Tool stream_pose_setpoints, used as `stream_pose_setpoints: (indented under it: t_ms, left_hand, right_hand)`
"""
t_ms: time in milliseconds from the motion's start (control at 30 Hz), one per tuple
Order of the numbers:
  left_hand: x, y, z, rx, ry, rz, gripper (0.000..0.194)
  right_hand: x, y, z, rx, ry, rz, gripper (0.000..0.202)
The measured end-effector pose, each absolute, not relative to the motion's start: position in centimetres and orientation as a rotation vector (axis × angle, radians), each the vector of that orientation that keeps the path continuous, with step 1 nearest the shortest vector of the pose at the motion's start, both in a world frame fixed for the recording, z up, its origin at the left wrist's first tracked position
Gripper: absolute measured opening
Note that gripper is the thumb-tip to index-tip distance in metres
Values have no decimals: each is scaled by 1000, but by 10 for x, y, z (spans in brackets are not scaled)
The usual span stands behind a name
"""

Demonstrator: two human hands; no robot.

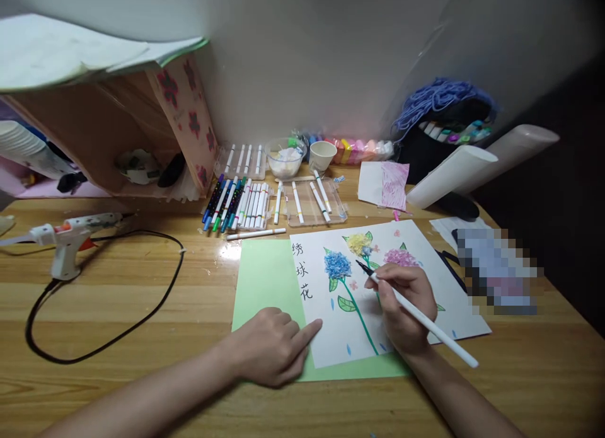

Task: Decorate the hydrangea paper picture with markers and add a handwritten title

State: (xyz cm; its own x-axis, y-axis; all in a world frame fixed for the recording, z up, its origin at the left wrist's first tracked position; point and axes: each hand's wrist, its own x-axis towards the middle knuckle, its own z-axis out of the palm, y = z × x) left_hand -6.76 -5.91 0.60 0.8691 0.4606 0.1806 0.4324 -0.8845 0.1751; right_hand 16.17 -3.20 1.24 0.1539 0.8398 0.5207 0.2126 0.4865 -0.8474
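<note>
My right hand (407, 302) grips a white brush pen (428, 324) with a black tip. The tip hovers over or rests on the white paper (326, 337) beside the blue flower (337, 265); I cannot tell whether it touches. Flat on the paper's left edge lies the outstretched index finger of my left hand (278, 346), its other fingers curled and holding nothing. Yellow (358, 243) and pink (399, 258) flowers, green stems and leaves fill the sheet. Black Chinese characters (301, 271) run down its left side. Underneath is a light green sheet (262, 274).
White markers (255, 205) and clear cases (316, 201) stand behind the paper. At left lies a glue gun (70, 239) with a looping black cable (177, 280). A decorated box (182, 123) is at back left, rolled paper (451, 176) at right, a paper cup (322, 154) at back.
</note>
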Motion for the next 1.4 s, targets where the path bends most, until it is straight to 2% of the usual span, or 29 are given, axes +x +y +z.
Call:
stream_pose_setpoints:
  t_ms: [100, 233, 667, 900, 1067, 1300, 1400]
  left_hand:
    - [-66, -60, 9, 2927, 708, 272, 42]
    - [-66, -59, 11, 2942, 689, 281, 38]
    - [-70, -53, 13, 2995, 543, 487, 26]
    - [-70, -56, 7, 3034, 629, 751, 28]
    - [-70, -55, 7, 2997, 707, 741, 30]
    - [-68, -54, 8, 2910, 768, 652, 27]
    - [-69, -53, 7, 2864, 771, 621, 28]
  right_hand:
    - [167, -28, 18, -1052, -1224, 535, 3]
    - [169, -25, 23, -1047, -1122, 545, 6]
    - [170, -32, 23, -982, -1199, 630, 12]
    - [164, -3, 44, -1079, -1595, 917, 11]
    - [134, 37, 51, -1100, -1930, 1001, 11]
    - [97, 65, 33, -1194, -1778, 1310, 21]
    - [94, 66, 27, -1265, -1748, 1312, 27]
